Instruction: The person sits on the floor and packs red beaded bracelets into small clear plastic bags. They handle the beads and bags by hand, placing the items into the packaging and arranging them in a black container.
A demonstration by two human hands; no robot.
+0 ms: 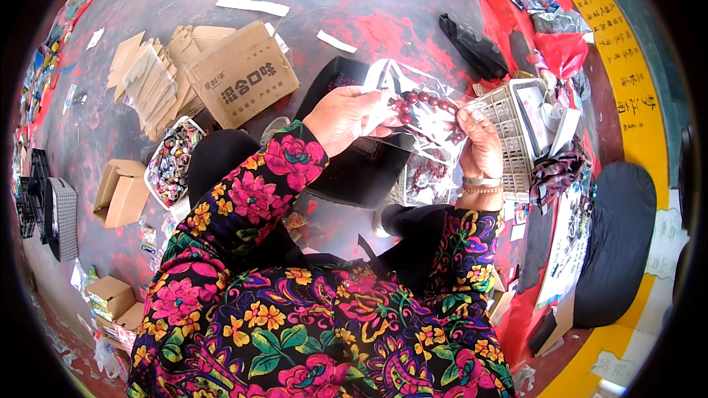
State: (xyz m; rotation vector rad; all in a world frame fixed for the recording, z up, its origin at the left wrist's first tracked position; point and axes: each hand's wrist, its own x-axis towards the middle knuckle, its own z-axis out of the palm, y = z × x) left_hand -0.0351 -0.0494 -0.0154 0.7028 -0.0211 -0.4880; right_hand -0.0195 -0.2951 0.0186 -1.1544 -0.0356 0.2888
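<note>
White plastic lattice basket (509, 133), beside the right hand. Clear, creased, glossy plastic bag (436, 137): left hand (348, 118) pinching near its left edge, right hand (481, 138) pinching its right edge. String of dark red, shiny round beads (434, 101), arched between those edges; inside or atop, cannot tell.

Left hand (345, 118) at 12 o'clock, thumb-and-finger pinch; right hand (482, 144) at 2 o'clock, likewise pinching; left forearm (258, 183) at 9 o'clock.
</note>
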